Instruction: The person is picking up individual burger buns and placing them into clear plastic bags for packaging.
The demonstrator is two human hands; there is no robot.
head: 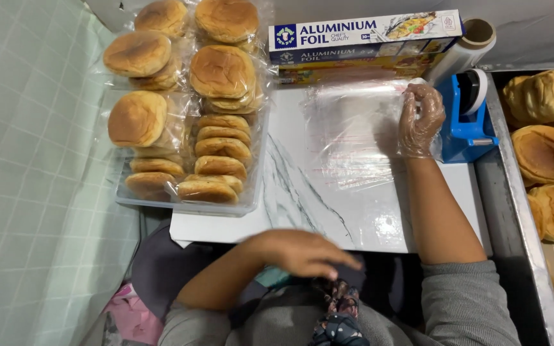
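My right hand [420, 118], in a thin clear plastic glove, rests fingers spread on the right edge of a clear plastic wrap sheet [347, 134] lying on the white marble-pattern board [328, 211]. My left hand [302, 252] is bare and blurred, held low near my lap in front of the board's near edge, fingers together and pointing right, with nothing visibly in it. A patterned cloth [335, 314] lies just below it.
A clear tray [187, 206] of bagged buns [219, 70] stands at the left. A foil box [363, 35], a cling-film roll [466, 45] and a blue tape dispenser [466, 122] line the back right. Loose buns [546, 154] fill a metal tray at the right.
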